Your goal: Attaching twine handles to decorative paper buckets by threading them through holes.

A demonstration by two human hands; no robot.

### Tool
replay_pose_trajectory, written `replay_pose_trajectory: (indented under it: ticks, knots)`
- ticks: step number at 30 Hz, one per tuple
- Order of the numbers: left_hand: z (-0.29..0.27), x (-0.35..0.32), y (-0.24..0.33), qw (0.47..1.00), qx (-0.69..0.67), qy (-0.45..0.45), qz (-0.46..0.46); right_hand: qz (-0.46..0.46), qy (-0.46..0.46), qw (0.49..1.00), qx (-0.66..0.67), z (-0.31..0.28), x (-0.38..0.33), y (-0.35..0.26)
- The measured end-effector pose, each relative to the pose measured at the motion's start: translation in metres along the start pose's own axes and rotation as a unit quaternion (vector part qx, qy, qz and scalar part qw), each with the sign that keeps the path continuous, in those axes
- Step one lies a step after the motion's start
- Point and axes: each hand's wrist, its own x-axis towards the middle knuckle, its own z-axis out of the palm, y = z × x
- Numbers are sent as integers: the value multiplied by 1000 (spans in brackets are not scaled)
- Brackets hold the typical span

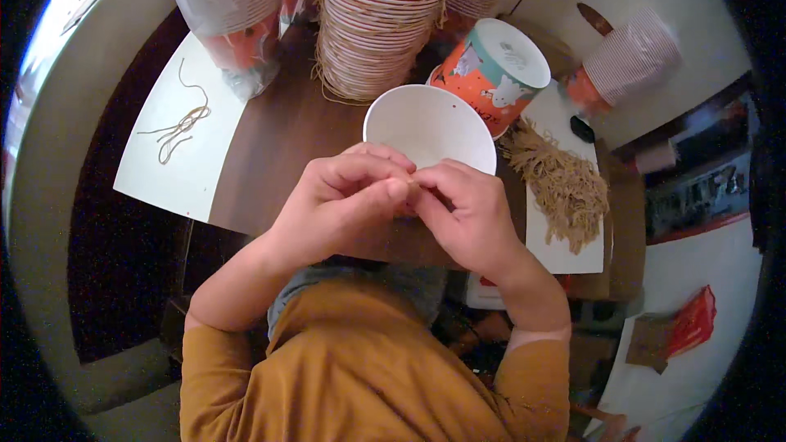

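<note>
Shirt (368, 360), fingers (368, 169), brown tabletop (266, 147), wall (51, 172) perhaps

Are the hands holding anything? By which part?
Can't tell: left hand and right hand meet at the near side of the open bucket, hiding anything between them.

Two single paper buckets (422, 119) (483, 74), at least four stacks of nested paper buckets (381, 37), one heap of twine (565, 188), one loose tangle of twine (188, 123) and two bare hands (340, 192) (471, 209) are counted.
</note>
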Motion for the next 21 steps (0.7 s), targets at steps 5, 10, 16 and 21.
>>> replay_pose_trajectory:
  ticks: [5,10,16,21]
  knots:
    - [9,-6,-2,965,-224,18,-132,155,18,969,194,2,-3,-6]
    - [11,-2,0,986,-92,-19,-140,146,74,954,251,11,-12,-9]
    - [18,-18,-17,993,-33,-91,-68,40,197,978,54,25,-40,-17]
    - [18,-20,-20,955,226,-151,118,-26,279,958,-55,42,-81,-24]
